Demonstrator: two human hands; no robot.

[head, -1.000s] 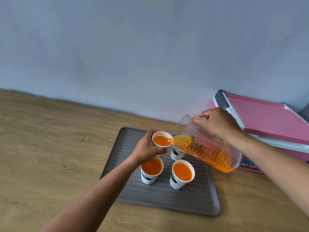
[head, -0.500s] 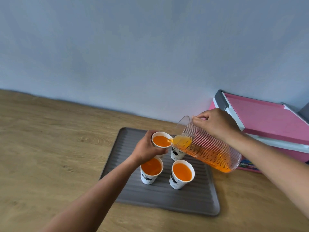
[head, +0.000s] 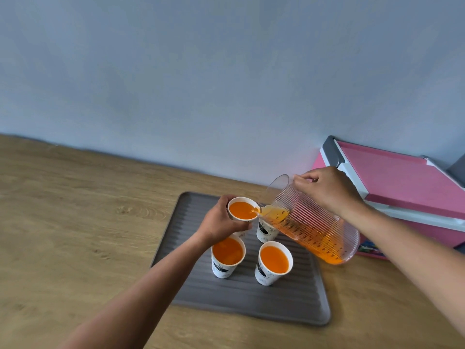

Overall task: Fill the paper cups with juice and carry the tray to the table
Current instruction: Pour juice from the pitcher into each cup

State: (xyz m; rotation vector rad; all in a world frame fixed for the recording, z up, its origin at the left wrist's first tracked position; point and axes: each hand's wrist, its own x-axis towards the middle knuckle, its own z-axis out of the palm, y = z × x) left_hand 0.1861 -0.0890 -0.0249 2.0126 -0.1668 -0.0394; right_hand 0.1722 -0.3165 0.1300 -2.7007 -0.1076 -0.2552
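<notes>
A grey ribbed tray (head: 196,301) lies on the wooden counter. My left hand (head: 221,222) grips a white paper cup (head: 242,210) above the tray, and orange juice fills it almost to the rim. My right hand (head: 329,190) holds a clear ribbed pitcher (head: 312,227) tilted left, its spout at the cup's rim, juice running in. Two full cups (head: 227,255) (head: 273,263) stand at the tray's front. A fourth cup (head: 266,230) stands behind them, its top hidden by the pitcher.
A pink and white box (head: 402,187) sits against the blue-grey wall at the right, close behind the pitcher. The wooden counter (head: 75,222) stretches out to the left of the tray.
Juice in the held cup has risen a little. Both hands and the pitcher stay almost where they were.
</notes>
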